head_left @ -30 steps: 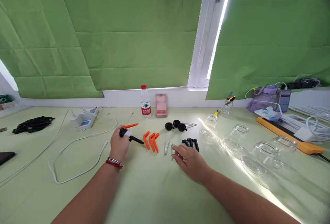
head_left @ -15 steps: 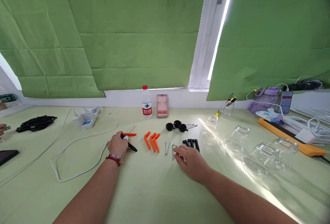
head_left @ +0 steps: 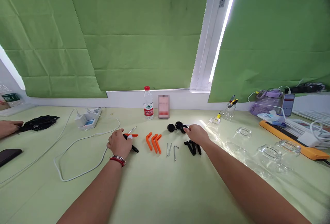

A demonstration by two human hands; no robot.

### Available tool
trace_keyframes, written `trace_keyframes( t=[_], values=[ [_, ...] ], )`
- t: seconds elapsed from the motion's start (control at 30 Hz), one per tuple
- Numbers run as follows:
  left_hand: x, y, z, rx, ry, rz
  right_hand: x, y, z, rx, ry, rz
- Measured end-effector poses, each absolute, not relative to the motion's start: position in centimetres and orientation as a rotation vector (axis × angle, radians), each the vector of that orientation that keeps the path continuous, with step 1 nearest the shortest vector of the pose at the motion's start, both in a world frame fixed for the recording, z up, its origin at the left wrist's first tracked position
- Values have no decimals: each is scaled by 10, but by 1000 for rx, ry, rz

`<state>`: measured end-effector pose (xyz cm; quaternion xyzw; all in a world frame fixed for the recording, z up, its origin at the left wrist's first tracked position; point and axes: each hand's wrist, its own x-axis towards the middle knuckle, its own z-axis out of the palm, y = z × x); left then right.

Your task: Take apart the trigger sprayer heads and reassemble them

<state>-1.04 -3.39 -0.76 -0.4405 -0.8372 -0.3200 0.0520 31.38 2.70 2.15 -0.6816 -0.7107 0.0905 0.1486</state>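
On the green table (head_left: 165, 189), at 11 o'clock from my chest, my left hand (head_left: 119, 143) is curled around a black-and-orange tool (head_left: 131, 140), pinning it flat so its shaft points toward 1 o'clock. At 12 o'clock my right hand (head_left: 198, 134) reaches the black knobs (head_left: 176, 127); its fingers are loosely parted, touching them, and I cannot tell whether they grip. Parts lie sorted in rows for easy picking: orange pieces (head_left: 153, 142), metal pins (head_left: 172, 149), black pieces (head_left: 193, 147). Open surface extends toward 6 o'clock. Glass jars (head_left: 268, 151) crowd 2 o'clock; a white cable (head_left: 77, 155) loops at 9 o'clock. Another person's hand (head_left: 9, 127) rests at the far left edge.
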Motion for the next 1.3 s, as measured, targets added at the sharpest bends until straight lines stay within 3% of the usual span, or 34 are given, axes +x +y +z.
trace_keyframes(
  t=[0.6,0.9,1.03,1.13,1.3],
  values=[
    [7,-40,-1,-1610,-2211,-1162,303,27,13,-2050,-1956,292],
    [40,-58,7,-2075,-2070,-1722,260,-30,32,-1775,-2048,67],
    [61,-71,11,-2620,-2080,-2274,219,-63,26,-1406,-2366,-18],
    [64,-72,11,-2475,-2186,-2458,206,-68,23,-1258,-2514,23],
    [53,-60,6,-1964,-2239,-2628,208,-50,15,-1507,-2472,218]
  ],
)
